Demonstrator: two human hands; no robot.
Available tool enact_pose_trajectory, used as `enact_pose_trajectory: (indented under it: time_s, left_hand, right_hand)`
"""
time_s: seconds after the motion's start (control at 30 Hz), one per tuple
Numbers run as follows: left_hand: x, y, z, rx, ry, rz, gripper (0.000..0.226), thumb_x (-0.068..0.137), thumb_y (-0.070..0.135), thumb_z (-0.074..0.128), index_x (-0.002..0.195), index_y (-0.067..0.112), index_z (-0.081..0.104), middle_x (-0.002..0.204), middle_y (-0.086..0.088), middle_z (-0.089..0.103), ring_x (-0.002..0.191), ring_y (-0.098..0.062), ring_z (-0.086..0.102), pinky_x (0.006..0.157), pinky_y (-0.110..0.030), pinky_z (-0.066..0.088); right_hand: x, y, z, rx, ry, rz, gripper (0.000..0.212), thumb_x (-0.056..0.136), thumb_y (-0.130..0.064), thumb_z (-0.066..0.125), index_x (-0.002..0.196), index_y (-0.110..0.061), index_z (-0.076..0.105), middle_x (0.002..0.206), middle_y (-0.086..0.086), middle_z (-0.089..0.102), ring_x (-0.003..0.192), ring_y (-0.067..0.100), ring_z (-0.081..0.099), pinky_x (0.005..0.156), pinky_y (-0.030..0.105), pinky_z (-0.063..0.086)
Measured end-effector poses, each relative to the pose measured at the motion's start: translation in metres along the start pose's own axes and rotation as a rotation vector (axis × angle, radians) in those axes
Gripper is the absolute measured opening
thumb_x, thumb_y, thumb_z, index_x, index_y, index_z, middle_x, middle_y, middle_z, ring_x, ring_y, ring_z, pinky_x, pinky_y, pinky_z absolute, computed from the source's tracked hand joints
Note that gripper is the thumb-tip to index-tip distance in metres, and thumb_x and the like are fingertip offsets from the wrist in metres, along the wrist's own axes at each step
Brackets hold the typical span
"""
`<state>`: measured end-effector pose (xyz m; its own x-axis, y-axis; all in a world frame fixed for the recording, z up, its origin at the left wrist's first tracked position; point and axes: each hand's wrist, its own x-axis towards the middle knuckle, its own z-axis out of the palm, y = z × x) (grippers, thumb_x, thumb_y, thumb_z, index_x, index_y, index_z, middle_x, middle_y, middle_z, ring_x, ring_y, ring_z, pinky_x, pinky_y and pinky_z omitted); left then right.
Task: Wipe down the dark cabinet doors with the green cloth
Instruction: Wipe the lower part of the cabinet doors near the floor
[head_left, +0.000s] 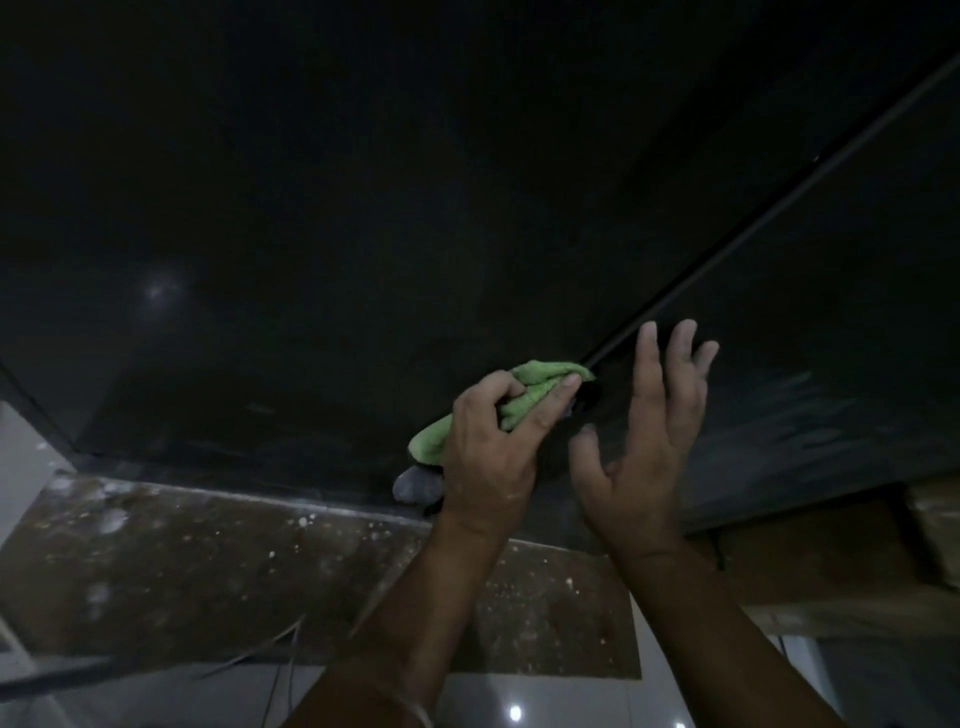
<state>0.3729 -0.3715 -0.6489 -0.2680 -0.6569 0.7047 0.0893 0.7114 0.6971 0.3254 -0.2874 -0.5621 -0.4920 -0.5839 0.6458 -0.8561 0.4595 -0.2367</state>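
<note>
left hand (488, 447) tight around the green cloth (524, 392) at the dark cabinet door (311, 208) — right hand (641, 447) open and empty

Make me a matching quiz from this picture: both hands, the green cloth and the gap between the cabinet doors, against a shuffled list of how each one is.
Column one:
1 left hand
2 right hand
3 green cloth
4 gap between the doors

Column two:
A runs diagonally down from upper right
B fingers spread, holding nothing
C bunched at the gap's lower end
D grips the green cloth

Pairs: 1-D; 2-B; 3-C; 4-A
</note>
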Motion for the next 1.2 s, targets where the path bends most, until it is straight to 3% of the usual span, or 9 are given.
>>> enact_pose_trajectory:
  time_s: [0.1, 0.2, 0.3, 0.43, 0.53, 0.63, 0.73, 0.83, 1.2]
  left_hand:
    - [-0.026, -0.03, -0.011, 0.033, -0.178, -0.1, 0.038, 0.088, 0.018, 0.072, 0.124, 0.031, 0.064, 0.111, -0.006, 0.046, 0.103, -0.021, 0.047, 0.092, -0.019, 0.035]
    - [-0.045, -0.051, -0.029, 0.079, -0.352, -0.33, 0.039, 0.075, 0.064, 0.074, 0.102, 0.039, 0.061, 0.112, -0.001, 0.053, 0.104, -0.02, 0.058, 0.086, -0.031, 0.049]
    - [-0.05, -0.079, -0.055, -0.009, -0.325, -0.595, 0.046, 0.057, 0.054, 0.09, 0.09, 0.045, 0.059, 0.114, -0.004, 0.055, 0.101, -0.023, 0.065, 0.084, -0.049, 0.057]
    - [-0.036, -0.099, -0.083, -0.159, -0.002, -0.961, 0.045, 0.073, 0.013, 0.085, 0.105, 0.01, 0.053, 0.098, -0.003, 0.057, 0.075, 0.003, 0.065, 0.065, -0.016, 0.054]
    - [-0.03, -0.115, -0.101, -0.186, 0.182, -0.941, 0.038, 0.082, 0.013, 0.077, 0.113, 0.001, 0.057, 0.098, 0.004, 0.055, 0.078, 0.013, 0.059, 0.069, -0.007, 0.047]
    - [-0.036, -0.151, -0.115, -0.051, 0.306, -0.77, 0.02, 0.078, -0.011, 0.067, 0.096, -0.002, 0.073, 0.103, -0.001, 0.05, 0.094, 0.0, 0.057, 0.085, -0.012, 0.046]
    - [-0.032, -0.205, -0.138, -0.044, 0.614, -0.853, 0.025, 0.081, -0.006, 0.063, 0.102, 0.003, 0.073, 0.103, -0.019, 0.064, 0.096, -0.031, 0.066, 0.09, -0.041, 0.055]
    - [-0.01, -0.238, -0.162, -0.047, 0.842, -0.912, 0.032, 0.084, -0.011, 0.052, 0.112, 0.0, 0.062, 0.099, -0.008, 0.065, 0.089, -0.004, 0.065, 0.081, -0.026, 0.055]
    - [-0.065, -0.156, -0.071, -0.06, 0.388, -1.261, 0.039, 0.1, 0.014, 0.051, 0.136, -0.001, 0.044, 0.133, -0.02, 0.047, 0.12, -0.031, 0.048, 0.095, -0.021, 0.032]
  right_hand:
    - [0.003, -0.01, 0.001, 0.003, 0.004, 0.007, 0.084, 0.072, -0.004, 0.058, 0.151, -0.003, 0.028, 0.16, 0.023, 0.009, 0.149, 0.048, 0.001, 0.121, 0.061, 0.005]
    - [0.011, -0.03, -0.001, -0.006, -0.008, -0.119, 0.074, 0.073, -0.009, 0.055, 0.144, -0.011, 0.037, 0.154, 0.024, 0.014, 0.148, 0.048, 0.009, 0.119, 0.064, 0.008]
    - [0.012, -0.051, 0.005, -0.043, -0.118, -0.194, 0.078, 0.073, -0.012, 0.057, 0.147, -0.019, 0.032, 0.155, 0.014, 0.014, 0.15, 0.04, 0.005, 0.118, 0.066, 0.008]
    - [0.003, -0.063, 0.026, -0.127, -0.241, -0.166, 0.086, 0.076, -0.017, 0.06, 0.153, -0.017, 0.023, 0.159, 0.018, -0.001, 0.15, 0.041, -0.011, 0.118, 0.066, 0.002]
    - [-0.002, -0.067, 0.039, -0.173, -0.299, -0.186, 0.091, 0.077, -0.018, 0.062, 0.156, -0.017, 0.017, 0.159, 0.024, -0.01, 0.148, 0.041, -0.02, 0.118, 0.066, -0.001]
    - [-0.004, -0.07, 0.044, -0.172, -0.308, -0.166, 0.091, 0.077, -0.017, 0.062, 0.156, -0.017, 0.017, 0.158, 0.025, -0.015, 0.147, 0.039, -0.024, 0.118, 0.065, -0.004]
    - [-0.004, -0.067, 0.045, -0.157, -0.306, -0.158, 0.09, 0.076, -0.016, 0.063, 0.156, -0.016, 0.02, 0.159, 0.024, -0.013, 0.148, 0.037, -0.025, 0.119, 0.062, -0.006]
    - [-0.007, -0.063, 0.047, -0.153, -0.317, -0.177, 0.091, 0.075, -0.013, 0.065, 0.155, -0.017, 0.02, 0.16, 0.022, -0.01, 0.148, 0.034, -0.025, 0.118, 0.063, -0.006]
    - [-0.012, -0.061, 0.059, -0.156, -0.309, -0.172, 0.081, 0.075, -0.014, 0.061, 0.151, -0.014, 0.032, 0.16, 0.021, -0.006, 0.147, 0.03, -0.027, 0.118, 0.064, -0.007]
